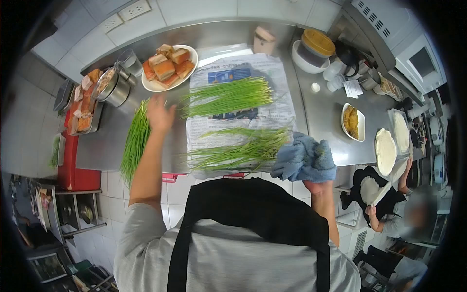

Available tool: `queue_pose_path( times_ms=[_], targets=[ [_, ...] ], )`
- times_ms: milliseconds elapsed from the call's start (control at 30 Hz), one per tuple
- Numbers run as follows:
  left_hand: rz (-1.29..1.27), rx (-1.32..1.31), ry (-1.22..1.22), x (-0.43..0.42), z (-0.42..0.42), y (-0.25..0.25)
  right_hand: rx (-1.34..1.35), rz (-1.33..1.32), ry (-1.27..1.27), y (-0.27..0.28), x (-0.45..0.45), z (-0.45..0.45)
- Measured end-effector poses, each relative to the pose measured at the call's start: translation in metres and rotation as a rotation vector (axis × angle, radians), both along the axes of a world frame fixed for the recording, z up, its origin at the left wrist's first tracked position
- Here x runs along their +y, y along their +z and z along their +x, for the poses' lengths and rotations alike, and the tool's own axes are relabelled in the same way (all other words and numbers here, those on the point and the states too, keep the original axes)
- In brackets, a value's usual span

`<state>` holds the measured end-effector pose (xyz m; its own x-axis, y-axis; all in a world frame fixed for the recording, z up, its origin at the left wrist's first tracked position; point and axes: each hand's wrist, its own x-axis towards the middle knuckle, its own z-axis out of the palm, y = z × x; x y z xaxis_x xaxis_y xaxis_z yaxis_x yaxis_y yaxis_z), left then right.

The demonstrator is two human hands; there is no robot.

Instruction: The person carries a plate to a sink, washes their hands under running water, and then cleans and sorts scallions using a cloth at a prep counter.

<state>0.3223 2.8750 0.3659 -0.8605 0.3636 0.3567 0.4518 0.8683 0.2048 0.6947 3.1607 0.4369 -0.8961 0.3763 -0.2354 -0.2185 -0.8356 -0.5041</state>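
My left hand (160, 116) is over the counter beside the top end of a bunch of green chives (136, 141), its thumb apart from the fingers. It is slightly blurred, and whether it touches the chives I cannot tell. My right hand (318, 187) grips a blue cloth (305, 159) at the counter's front edge; the cloth hides most of its fingers. Between my hands lie newspaper sheets (238, 121) bearing a neat bunch of chives (231, 97) and a looser, scattered pile of chives (238, 148) nearer me.
Behind my left hand stands an oval plate of meat chunks (168, 68). Metal containers (114, 87) and a meat tray (85, 107) are at the left. To the right are a dish of yellow-brown food (352, 121), stacked bowls (314, 51) and a person (379, 194) holding a pale sheet.
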Motion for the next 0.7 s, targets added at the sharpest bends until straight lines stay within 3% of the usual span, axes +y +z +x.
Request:
queue_pose_path(
  times_ms=[67, 167, 300, 400, 467, 700],
  targets=[
    [0.246, 0.032, -0.345, 0.064, 0.021, 0.008, -0.001, -0.008, 0.004, 0.005, -0.001, -0.001],
    [0.161, -0.215, -0.659, 0.146, 0.043, 0.001, 0.001, 0.009, 0.010, 0.007, 0.003, 0.005],
    [0.042, -0.167, -0.655, 0.195, 0.065, -0.014, -0.003, -0.015, 0.000, 0.011, 0.008, 0.010],
    [0.042, -0.187, -0.583, 0.203, 0.069, -0.014, 0.090, -0.034, 0.169, 0.012, 0.015, 0.016],
    [0.000, -0.212, -0.571, 0.202, 0.072, -0.012, 0.045, -0.058, 0.099, 0.006, 0.017, 0.018],
    [0.080, 0.059, -0.557, 0.198, 0.076, -0.014, -0.020, -0.094, 0.049, 0.004, 0.026, 0.018]
  ],
)
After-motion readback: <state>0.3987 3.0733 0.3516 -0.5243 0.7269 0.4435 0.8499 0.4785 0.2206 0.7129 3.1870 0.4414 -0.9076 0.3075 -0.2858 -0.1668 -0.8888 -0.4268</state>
